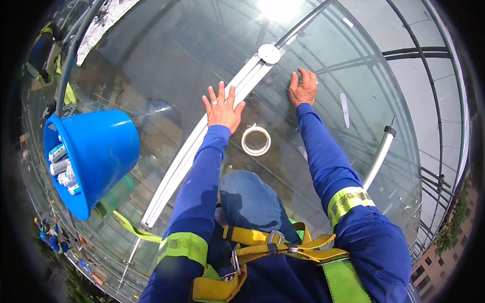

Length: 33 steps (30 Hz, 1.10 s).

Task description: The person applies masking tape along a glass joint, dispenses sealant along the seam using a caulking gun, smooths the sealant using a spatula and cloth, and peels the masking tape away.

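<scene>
With fingers spread, my left hand [222,108] lies flat over the edge of a long white metal rail [189,144] that runs diagonally across the glass panel [283,161]. At the rail's upper end sits a round white disc [269,54]. My right hand [303,89] rests on the glass right of the rail, its fingers slightly bent, thumb apart, and nothing visible in it. Below and between both hands, a roll of white tape [256,141] lies on its side face. A sealant gun or tube with a dark cap [380,155] lies beyond my right forearm.
At the left, a tilted blue bucket [108,144] holds several white cartridges [60,166]. A green strap [134,228] trails below it. A thin white strip [345,110] lies on the glass at right. Metal framework [438,101] surrounds the panel, and people [50,235] are far below left.
</scene>
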### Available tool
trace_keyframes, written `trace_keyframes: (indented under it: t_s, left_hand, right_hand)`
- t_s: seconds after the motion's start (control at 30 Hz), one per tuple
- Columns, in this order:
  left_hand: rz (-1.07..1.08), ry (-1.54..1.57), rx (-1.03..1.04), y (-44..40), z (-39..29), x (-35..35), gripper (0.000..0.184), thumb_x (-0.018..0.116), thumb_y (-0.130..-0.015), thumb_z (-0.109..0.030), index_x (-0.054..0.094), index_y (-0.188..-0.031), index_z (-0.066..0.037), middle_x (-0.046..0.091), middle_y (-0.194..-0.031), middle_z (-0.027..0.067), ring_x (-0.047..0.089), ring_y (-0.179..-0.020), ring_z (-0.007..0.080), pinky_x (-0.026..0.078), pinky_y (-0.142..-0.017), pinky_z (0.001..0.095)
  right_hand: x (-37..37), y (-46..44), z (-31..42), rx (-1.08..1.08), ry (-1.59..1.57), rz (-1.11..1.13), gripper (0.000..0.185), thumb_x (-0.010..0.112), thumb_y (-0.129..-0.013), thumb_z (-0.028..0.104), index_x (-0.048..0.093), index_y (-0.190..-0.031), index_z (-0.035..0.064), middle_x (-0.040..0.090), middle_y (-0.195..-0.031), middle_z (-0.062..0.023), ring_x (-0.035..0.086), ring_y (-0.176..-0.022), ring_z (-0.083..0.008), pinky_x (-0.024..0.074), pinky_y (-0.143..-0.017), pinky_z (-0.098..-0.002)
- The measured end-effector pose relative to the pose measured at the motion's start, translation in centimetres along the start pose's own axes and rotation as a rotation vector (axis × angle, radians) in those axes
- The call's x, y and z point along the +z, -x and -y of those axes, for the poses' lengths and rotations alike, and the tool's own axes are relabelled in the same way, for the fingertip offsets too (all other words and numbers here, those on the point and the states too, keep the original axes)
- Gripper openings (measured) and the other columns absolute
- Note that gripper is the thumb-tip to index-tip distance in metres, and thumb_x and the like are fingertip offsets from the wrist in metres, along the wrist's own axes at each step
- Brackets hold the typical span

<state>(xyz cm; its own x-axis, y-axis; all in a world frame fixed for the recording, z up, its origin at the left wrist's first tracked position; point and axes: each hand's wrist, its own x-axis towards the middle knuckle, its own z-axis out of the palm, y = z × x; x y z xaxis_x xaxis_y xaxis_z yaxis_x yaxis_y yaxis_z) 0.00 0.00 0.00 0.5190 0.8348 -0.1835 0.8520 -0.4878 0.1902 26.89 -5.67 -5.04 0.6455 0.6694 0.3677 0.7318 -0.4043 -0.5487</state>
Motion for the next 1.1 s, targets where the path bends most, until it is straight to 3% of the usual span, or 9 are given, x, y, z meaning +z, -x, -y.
trace_keyframes:
  t_s: [0.07,0.23,0.33,0.57,0.87,1.1]
  left_hand:
    - [-0.002,-0.007,0.070,-3.6,-0.9,0.4,0.058,0.041,-0.099,-0.049,0.039,-0.148,-0.020,0.018,-0.160,0.0127,0.011,-0.146,0.0438,0.008,-0.117,0.0592]
    - [-0.031,0.080,0.253,-11.8,-2.7,0.1,0.043,0.044,-0.099,-0.046,0.053,-0.138,-0.030,0.019,-0.159,0.0136,0.014,-0.144,0.0457,0.013,-0.117,0.0582]
    - [0.051,0.055,0.355,-14.0,-2.8,-0.6,0.043,0.047,-0.099,-0.044,0.052,-0.139,-0.030,0.020,-0.159,0.0133,0.015,-0.144,0.0454,0.013,-0.117,0.0577]
    - [-0.057,0.027,0.372,-13.6,-2.5,0.2,0.048,0.048,-0.097,-0.047,0.045,-0.143,-0.032,0.018,-0.159,0.0128,0.015,-0.144,0.0445,0.014,-0.117,0.0565]
    - [-0.017,-0.306,0.379,-12.9,-4.8,-0.1,0.066,0.038,-0.097,-0.058,0.035,-0.150,-0.019,0.014,-0.161,0.0099,0.010,-0.147,0.0396,0.010,-0.117,0.0564]
    - [-0.091,-0.141,0.286,-12.2,-5.4,1.1,0.066,0.040,-0.095,-0.061,0.043,-0.144,-0.017,0.020,-0.158,0.0139,0.017,-0.144,0.0418,0.014,-0.116,0.0586]
  right_hand:
    - [0.1,0.2,0.6,0.042,0.048,-0.041,0.024,0.067,-0.087,0.022,0.064,-0.105,0.0068,0.059,-0.101,-0.0132,0.056,-0.100,-0.0327,0.0464,-0.089,-0.0433]
    - [-0.2,-0.4,-0.1,0.075,0.041,-0.016,0.025,0.068,-0.086,0.022,0.064,-0.104,0.0065,0.059,-0.100,-0.0132,0.057,-0.098,-0.0327,0.0474,-0.086,-0.0427]
    - [-0.1,-0.9,0.3,0.072,0.030,-0.034,0.025,0.068,-0.085,0.022,0.063,-0.104,0.0062,0.059,-0.100,-0.0132,0.058,-0.096,-0.0331,0.0478,-0.085,-0.0430]
    - [-0.3,-1.0,0.9,0.068,0.023,-0.034,0.026,0.069,-0.084,0.020,0.063,-0.103,0.0050,0.059,-0.100,-0.0136,0.058,-0.094,-0.0340,0.0481,-0.083,-0.0438]
    - [-0.1,-0.9,0.6,0.071,0.071,-0.044,0.027,0.069,-0.084,0.021,0.062,-0.104,0.0049,0.059,-0.100,-0.0144,0.057,-0.094,-0.0344,0.0478,-0.084,-0.0438]
    - [0.2,-0.2,0.5,0.071,0.058,-0.023,0.026,0.069,-0.084,0.020,0.061,-0.103,0.0047,0.059,-0.101,-0.0151,0.057,-0.096,-0.0345,0.0478,-0.084,-0.0438]
